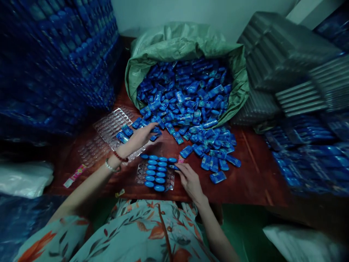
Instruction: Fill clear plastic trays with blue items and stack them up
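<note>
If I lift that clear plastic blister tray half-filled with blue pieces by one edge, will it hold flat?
Probably not. The clear plastic blister tray looks thin, so likely flexes. The blue oval pieces sit loose, uncovered, so may spill.

I count one green sack [185, 42], two clear blister trays [111, 125], two hands [191, 182], blue packets [188, 94] too many to count.

Blue packets [188, 98] fill a green woven sack [180, 42] at upper centre, a reddish-brown table [253, 174] carries a clear blister tray [156, 174] of glossy blue pieces at lower centre, and the garment [141, 233] at bottom shows an orange-and-grey leaf print on pale teal.
</note>
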Available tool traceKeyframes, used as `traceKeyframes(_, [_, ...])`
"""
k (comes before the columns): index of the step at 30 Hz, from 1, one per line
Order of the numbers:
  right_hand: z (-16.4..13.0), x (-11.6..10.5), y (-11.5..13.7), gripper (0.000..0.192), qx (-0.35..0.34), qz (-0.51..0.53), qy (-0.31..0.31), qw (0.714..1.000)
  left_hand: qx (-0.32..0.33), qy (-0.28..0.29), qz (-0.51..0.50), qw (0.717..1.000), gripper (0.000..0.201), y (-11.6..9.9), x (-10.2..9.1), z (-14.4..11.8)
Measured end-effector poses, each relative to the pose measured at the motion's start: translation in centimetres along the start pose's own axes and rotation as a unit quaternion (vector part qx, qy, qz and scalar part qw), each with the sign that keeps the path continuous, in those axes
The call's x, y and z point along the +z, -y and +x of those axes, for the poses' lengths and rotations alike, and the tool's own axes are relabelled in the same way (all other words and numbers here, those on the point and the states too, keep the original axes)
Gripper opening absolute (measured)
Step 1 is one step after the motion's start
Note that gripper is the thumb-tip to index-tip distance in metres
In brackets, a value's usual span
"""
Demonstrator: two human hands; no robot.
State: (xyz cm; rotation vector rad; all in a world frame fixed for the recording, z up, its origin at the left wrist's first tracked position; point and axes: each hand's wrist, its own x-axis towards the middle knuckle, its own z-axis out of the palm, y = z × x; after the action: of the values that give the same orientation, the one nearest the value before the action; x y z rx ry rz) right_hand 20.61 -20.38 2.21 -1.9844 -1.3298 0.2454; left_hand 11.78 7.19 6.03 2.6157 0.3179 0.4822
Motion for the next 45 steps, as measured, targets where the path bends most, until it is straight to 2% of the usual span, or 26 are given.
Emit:
traceKeyframes(4, [1.4,-0.6,0.5,0.040,-0.062,-0.178,0.119,0.975,-0.069,-0.096,-0.040,0.992,0.027,-0.9,-4.0,-7.1])
traceKeyframes(7, [2.9,-1.4,1.2,0.044,-0.100,-0.243,0.181,0.948,-0.114,-0.094,-0.044,0.988,0.025,-2.0,-5.4,-11.8])
traceKeyframes(10, [4.3,-1.6,2.0,0.042,-0.138,-0.253,0.237,0.928,-0.121,-0.029,-0.070,0.990,0.022,-3.2,-4.5,-14.5])
traceKeyframes(13, [5.0,-1.3,2.4,0.039,-0.149,-0.261,0.271,0.914,-0.116,0.018,-0.078,0.990,0.028,-4.2,-2.3,-15.3])
traceKeyframes(16, [4.7,-0.9,2.3,0.039,-0.134,-0.268,0.258,0.919,-0.090,0.025,-0.046,0.995,0.034,-4.7,-0.3,-15.2])
traceKeyframes(19, [3.8,-0.6,2.0,0.039,-0.123,-0.269,0.230,0.927,-0.056,0.024,0.002,0.998,0.036,-4.7,0.8,-15.1])
traceKeyframes(22, [3.4,-0.5,1.9,0.040,-0.120,-0.276,0.215,0.929,-0.029,0.044,0.044,0.998,0.033,-4.5,0.8,-14.7])
traceKeyframes(26, [3.6,-0.6,2.1,0.038,-0.134,-0.291,0.212,0.923,0.022,0.127,0.068,0.989,0.026,-4.1,0.1,-13.3])
traceKeyframes(28, [3.6,-0.5,2.3,0.037,-0.135,-0.304,0.195,0.923,0.034,0.149,0.084,0.985,0.027,-3.9,0.0,-12.9])
traceKeyframes(32, [3.1,-0.3,2.2,0.030,-0.138,-0.293,0.142,0.935,0.052,0.089,0.122,0.987,0.032,-3.7,0.4,-13.3])
traceKeyframes(36, [3.2,-0.6,0.5,0.028,-0.124,-0.183,0.060,0.973,0.055,0.017,0.112,0.992,0.031,-3.3,0.6,-13.4])
traceKeyframes(38, [4.5,-1.0,-1.0,0.028,-0.072,-0.117,-0.014,0.990,0.031,-0.027,0.062,0.997,0.028,-2.7,0.4,-11.8])
traceKeyframes(40, [6.8,-1.2,-2.4,0.029,0.005,-0.099,-0.075,0.992,-0.031,-0.066,0.021,0.997,0.027,-1.9,0.5,-8.9])
traceKeyframes(41, [8.2,-1.1,-3.0,0.030,0.045,-0.117,-0.085,0.988,-0.074,-0.069,0.015,0.995,0.027,-1.5,0.6,-7.2])
traceKeyframes(43, [11.0,-0.7,-3.5,0.030,0.115,-0.186,-0.049,0.975,-0.158,-0.020,0.049,0.986,0.027,-0.7,1.3,-3.6])
traceKeyframes(45, [13.3,0.1,-3.4,0.034,0.149,-0.247,0.032,0.957,-0.219,0.066,0.097,0.969,0.028,-0.3,2.4,-0.5])
